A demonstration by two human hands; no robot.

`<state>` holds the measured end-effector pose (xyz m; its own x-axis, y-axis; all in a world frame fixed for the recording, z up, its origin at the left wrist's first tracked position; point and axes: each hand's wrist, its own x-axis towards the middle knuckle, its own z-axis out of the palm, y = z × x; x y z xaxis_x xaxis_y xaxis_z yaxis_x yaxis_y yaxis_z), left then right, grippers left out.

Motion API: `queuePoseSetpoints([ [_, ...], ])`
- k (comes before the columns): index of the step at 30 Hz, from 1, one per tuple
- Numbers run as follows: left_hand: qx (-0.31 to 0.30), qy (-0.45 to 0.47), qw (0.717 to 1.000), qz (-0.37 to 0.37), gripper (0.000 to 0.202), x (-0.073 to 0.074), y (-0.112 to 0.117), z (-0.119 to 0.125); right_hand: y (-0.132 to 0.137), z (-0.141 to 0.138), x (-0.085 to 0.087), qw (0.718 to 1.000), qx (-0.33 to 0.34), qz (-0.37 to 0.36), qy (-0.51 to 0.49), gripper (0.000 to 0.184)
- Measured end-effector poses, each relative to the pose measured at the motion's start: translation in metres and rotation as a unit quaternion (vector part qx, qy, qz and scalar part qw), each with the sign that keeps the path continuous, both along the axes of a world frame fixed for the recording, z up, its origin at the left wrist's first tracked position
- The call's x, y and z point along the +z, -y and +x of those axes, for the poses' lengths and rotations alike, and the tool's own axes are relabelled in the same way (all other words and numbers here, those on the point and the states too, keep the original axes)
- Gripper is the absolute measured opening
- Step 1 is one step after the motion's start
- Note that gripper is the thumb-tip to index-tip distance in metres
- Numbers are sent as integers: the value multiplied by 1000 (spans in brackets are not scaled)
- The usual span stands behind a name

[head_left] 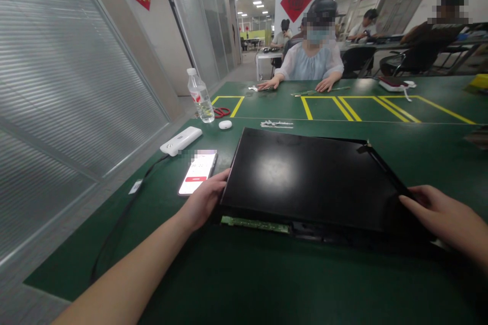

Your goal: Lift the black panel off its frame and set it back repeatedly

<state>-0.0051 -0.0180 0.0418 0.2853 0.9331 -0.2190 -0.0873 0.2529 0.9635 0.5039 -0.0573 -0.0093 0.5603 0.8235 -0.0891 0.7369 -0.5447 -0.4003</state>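
Note:
A large black display panel (305, 177) lies between my hands above the green table, its glossy face up and reflecting a light. Along its near edge a green circuit board strip (255, 224) shows. My left hand (206, 200) grips the panel's left edge, fingers partly hidden beneath it. At the right edge my right hand (434, 208) is closed on the panel, thumb on top. A thin black frame strip (385, 162) runs along the right side, with a small piece of tape near the far right corner.
Left of the panel are a phone (198, 172), a white power bank (182, 140) with a black cable, a white earbud case (225, 125), red-handled scissors (221, 112) and a water bottle (201, 96). White strips (276, 124) lie beyond the panel. Across the table (244, 284) sits a person (312, 58).

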Motion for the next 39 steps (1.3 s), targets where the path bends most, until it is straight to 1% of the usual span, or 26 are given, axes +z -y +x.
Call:
queuePoseSetpoints([
  [2,-5,-29,999,24,58,-2,0,-2,1,-1,0,1000,-1,3,3,58],
  [5,-8,-50,998,38,62,-7,1,-5,1,0,-1,1000,3,3,13,58],
  [7,-16,-44,998,36,67,-8,1,-6,1,0,-2,1000,3,-1,21,58],
  [16,-31,-8,999,30,70,-10,0,-8,0,-1,-1,999,10,-6,30,56],
  [21,-26,-10,999,36,66,-7,0,-6,1,-4,-1,999,15,0,36,56],
  [25,-28,-13,998,46,63,-5,0,-5,2,-4,0,999,16,-6,33,60],
  [31,-31,-25,998,52,67,-10,-2,-8,2,-4,1,999,14,-17,29,60],
  [33,-25,-34,998,51,70,-14,-3,-11,2,-3,0,999,18,-16,27,60],
  [37,19,-68,995,68,73,-21,-4,-15,2,0,-3,999,21,-10,32,59],
  [39,12,-60,996,71,75,-20,-4,-14,2,2,-5,999,21,2,40,56],
])
